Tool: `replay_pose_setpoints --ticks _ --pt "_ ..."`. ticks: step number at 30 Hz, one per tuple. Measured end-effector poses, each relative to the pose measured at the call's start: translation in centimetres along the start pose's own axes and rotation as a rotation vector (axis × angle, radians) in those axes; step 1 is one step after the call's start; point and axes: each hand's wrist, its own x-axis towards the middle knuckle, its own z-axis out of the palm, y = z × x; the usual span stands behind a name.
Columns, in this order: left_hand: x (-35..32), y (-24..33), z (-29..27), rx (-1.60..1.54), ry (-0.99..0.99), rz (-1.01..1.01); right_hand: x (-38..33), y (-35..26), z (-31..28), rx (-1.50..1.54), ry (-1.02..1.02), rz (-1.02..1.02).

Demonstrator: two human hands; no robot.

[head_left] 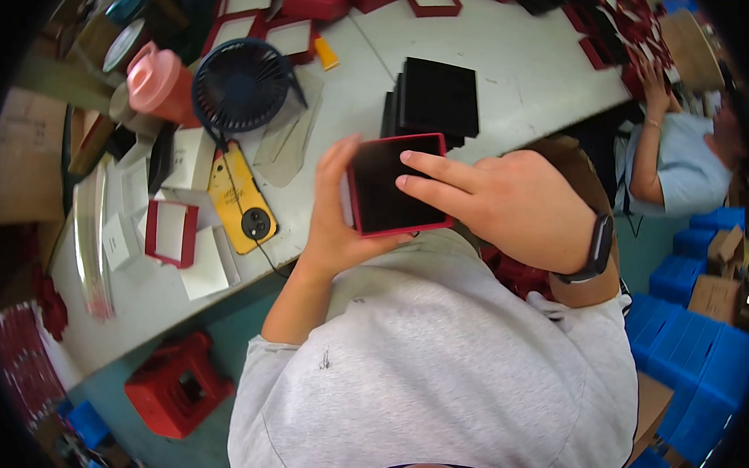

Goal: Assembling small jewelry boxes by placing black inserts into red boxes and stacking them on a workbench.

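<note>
A shallow red-rimmed box [380, 189] with a black inner surface is held just in front of my body, over the near table edge. My left hand [331, 219] grips it from its left side, fingers along the far left edge and thumb by the near edge. My right hand [524, 204] comes in from the right with two fingers stretched out flat on the black surface. Its other fingers are folded or hidden beneath. Just beyond the box stands a stack of black square panels [439, 98].
Left on the white table [349, 72] are a dark fan [240, 85], a pink cup [155, 83], a yellow phone [239, 197] and a red-rimmed frame [171, 233]. Red boxes [317, 6] line the far side. Another person [679, 165] sits at right, near blue bins [691, 344]. A red stool [178, 385] stands below.
</note>
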Motion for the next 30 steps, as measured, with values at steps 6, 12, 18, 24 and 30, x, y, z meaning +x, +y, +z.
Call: replay_pose_setpoints --ticks 6,12,18,24,30 --pt "-0.6 -1.1 0.9 -0.085 0.072 -0.015 -0.6 0.5 0.6 -0.011 -0.012 0.014" --pt "-0.4 -1.3 1.0 -0.095 0.097 0.043 -0.7 0.4 0.7 0.067 0.064 -0.012" --pt "-0.7 -1.2 0.9 -0.081 0.125 0.025 0.6 0.9 0.7 0.027 -0.011 -0.014" --pt "0.0 -0.9 -0.1 0.047 0.0 0.009 1.1 0.7 2.2 0.1 0.062 -0.134" --pt "-0.2 -0.9 -0.9 -0.057 0.007 -0.061 -2.1 2.2 2.9 0.503 0.304 0.027"
